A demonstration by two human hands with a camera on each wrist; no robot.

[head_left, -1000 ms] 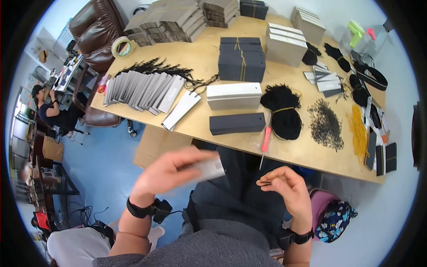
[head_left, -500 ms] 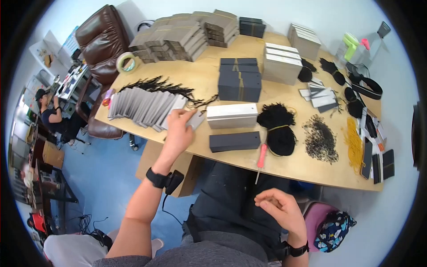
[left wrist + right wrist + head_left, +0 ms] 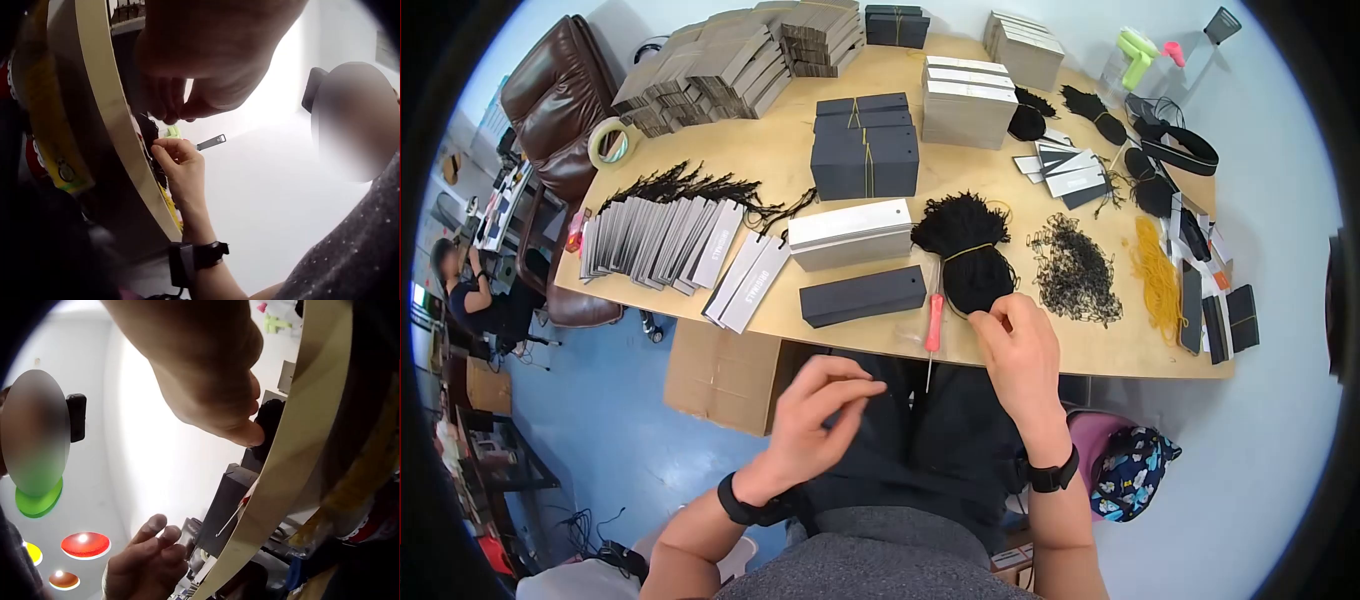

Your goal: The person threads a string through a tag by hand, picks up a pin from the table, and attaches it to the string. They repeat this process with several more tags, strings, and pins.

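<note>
The wooden table (image 3: 880,330) fills most of the room in front of the person, its near edge running just above their lap, with open blue floor to the left of it. Along the left edge lies a fanned row of grey tags (image 3: 655,238); near the middle sit a white box (image 3: 850,234) and, closer to the near edge, a flat black box (image 3: 863,296). Right of those lies the bundle of black strings (image 3: 965,250), close to the near edge, with a red-handled tool (image 3: 934,322) beside it poking over the edge. The right hand (image 3: 1015,345) reaches over that edge, fingertips pinched on strands at the bundle's lower end. The left hand (image 3: 815,405) hovers below the table over the lap, fingers loosely curled, holding nothing I can see.
</note>
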